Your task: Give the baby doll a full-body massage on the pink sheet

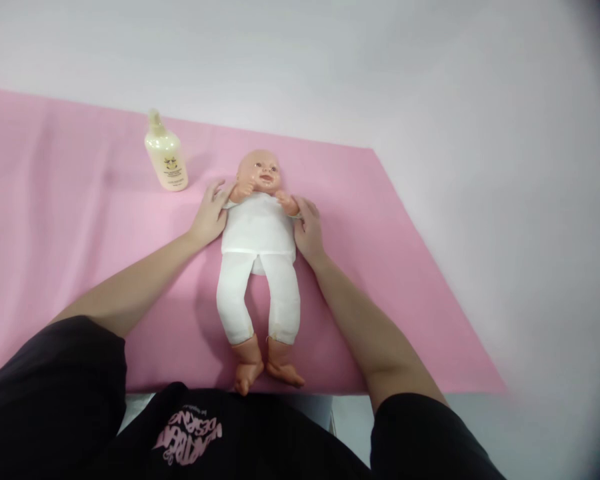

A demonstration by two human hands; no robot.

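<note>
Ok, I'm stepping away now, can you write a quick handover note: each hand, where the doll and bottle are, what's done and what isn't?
Left hand: flat and open against the doll's side at the shoulder, gripping nothing.
Right hand: open, resting against the doll's other side by its arm.
Doll: on its back on the pink mat, head away from the person, feet at the near edge, dressed in a white top and white leggings.
Bottle: upright on the mat, beyond the left hand, untouched, cap on.
Done: doll laid out and steadied.
Left: clothes are on; bottle unopened.
</note>
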